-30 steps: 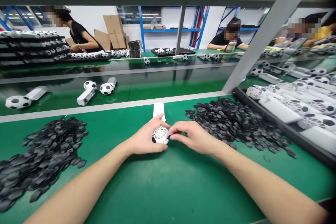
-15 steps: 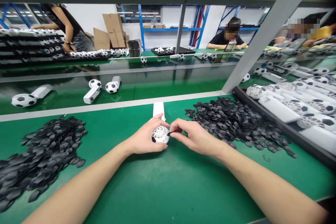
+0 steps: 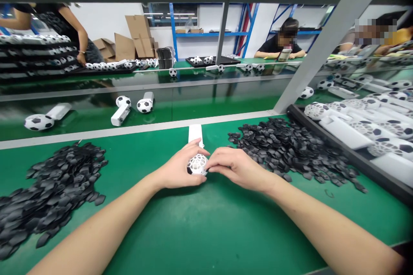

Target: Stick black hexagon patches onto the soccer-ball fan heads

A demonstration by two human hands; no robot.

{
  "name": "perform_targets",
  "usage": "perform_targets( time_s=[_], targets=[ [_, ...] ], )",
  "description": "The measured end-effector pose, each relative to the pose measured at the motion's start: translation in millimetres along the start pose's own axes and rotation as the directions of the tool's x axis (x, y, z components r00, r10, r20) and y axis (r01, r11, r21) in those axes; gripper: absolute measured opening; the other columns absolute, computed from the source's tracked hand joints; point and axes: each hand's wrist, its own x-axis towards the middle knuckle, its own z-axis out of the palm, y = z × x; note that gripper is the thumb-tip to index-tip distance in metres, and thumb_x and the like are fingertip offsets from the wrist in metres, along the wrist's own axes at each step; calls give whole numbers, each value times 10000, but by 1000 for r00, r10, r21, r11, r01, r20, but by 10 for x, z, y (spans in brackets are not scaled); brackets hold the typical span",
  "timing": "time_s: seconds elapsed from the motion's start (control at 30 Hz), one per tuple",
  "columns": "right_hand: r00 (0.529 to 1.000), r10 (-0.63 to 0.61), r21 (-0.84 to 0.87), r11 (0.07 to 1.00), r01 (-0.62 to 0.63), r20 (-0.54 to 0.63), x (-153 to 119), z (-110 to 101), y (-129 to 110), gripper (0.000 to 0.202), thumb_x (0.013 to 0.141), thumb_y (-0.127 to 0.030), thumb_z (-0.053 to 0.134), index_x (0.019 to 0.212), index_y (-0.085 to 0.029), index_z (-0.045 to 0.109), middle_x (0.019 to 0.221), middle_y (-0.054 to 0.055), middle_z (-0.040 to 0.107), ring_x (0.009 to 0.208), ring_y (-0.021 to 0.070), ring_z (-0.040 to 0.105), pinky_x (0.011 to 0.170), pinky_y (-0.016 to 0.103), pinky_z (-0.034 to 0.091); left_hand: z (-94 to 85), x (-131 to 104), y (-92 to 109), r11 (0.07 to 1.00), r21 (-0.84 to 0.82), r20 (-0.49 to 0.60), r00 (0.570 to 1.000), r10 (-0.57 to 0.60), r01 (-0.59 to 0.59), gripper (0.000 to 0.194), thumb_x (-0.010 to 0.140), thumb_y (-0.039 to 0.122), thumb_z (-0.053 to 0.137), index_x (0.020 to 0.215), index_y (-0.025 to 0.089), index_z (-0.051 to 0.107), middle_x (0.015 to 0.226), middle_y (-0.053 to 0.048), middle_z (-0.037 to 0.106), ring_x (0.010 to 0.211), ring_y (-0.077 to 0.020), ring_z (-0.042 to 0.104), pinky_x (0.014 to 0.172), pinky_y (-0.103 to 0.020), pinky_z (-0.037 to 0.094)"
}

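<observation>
Beyond the hands (image 3: 179, 167), clasping a latticed ball (image 3: 197, 165) and pinching a black piece (image 3: 207, 170), three football units (image 3: 145, 105) have shifted rightward.

From here I get an evenly bright view, with pale glare softly spread on the green tabletop (image 3: 193, 232) and dark reflections on the glossy conveyor belt (image 3: 193, 101). The wide lens stretches the white parts (image 3: 392, 165) near the right edge, and the upper right corner falls to black.
</observation>
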Motion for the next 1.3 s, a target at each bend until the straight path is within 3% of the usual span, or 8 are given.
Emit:
perform_targets(
  time_s=[0.13, 0.43, 0.63, 0.87, 1.07, 1.3],
  targets=[
    [999, -26, -4, 1000, 26, -48, 15, 67, -3, 84, 807, -146, 578, 836, -195, 639, 774, 6, 641, 759, 134, 556, 711, 263, 403, -6, 2, 3, 1000, -18, 20, 1000, -3, 3, 445, 663, 265, 645, 1084, 242, 505, 1288, -41, 452, 1347, -231, 115, 1077, -409, 191],
    [988, 115, 117, 988, -103, -100, 29, 146, 26, 35, 776, -163, 615, 745, -177, 609, 731, -15, 582, 702, 108, 532, 686, 232, 411, -13, -3, 2, 999, -52, 23, 1000, -3, 4, 447, 666, 305, 657, 1082, 251, 503, 1290, -38, 454, 1348, -257, 94, 1071, -435, 197],
    [985, 127, 196, 975, -103, -114, 33, 169, 44, 45, 779, -170, 614, 736, -179, 604, 741, -8, 592, 740, 121, 540, 719, 257, 421, -14, -3, 38, 998, -54, 9, 1000, -21, 21, 400, 689, 299, 642, 1064, 247, 514, 1279, -35, 465, 1347, -249, 107, 1071, -432, 198],
    [977, 196, 285, 944, -166, -78, 65, 163, 11, 94, 742, -145, 635, 687, -174, 563, 693, -33, 532, 662, 98, 490, 650, 226, 395, 6, -1, 30, 998, -40, -4, 999, -47, 47, 458, 670, 300, 656, 1091, 227, 492, 1355, -60, 387, 1347, -250, 106, 1070, -432, 194],
    [927, 375, 514, 793, -327, 10, 96, 166, 19, 185, 676, -155, 676, 700, -173, 493, 657, -61, 488, 626, 87, 450, 605, 212, 376, 13, 9, 32, 997, -38, -8, 997, -71, 70, 439, 681, 261, 632, 1090, 227, 478, 1376, -65, 348, 1343, -253, 123, 1065, -444, 195],
    [914, 405, 435, 825, -360, -12, 51, 233, 78, 235, 674, -234, 687, 689, -182, 459, 638, -68, 479, 594, 84, 438, 563, 206, 351, 26, 8, 59, 996, -11, -16, 996, -91, 91, 439, 672, 228, 608, 1083, 230, 456, 1383, -67, 328, 1312, -300, 207, 1050, -476, 217]
  ],
)
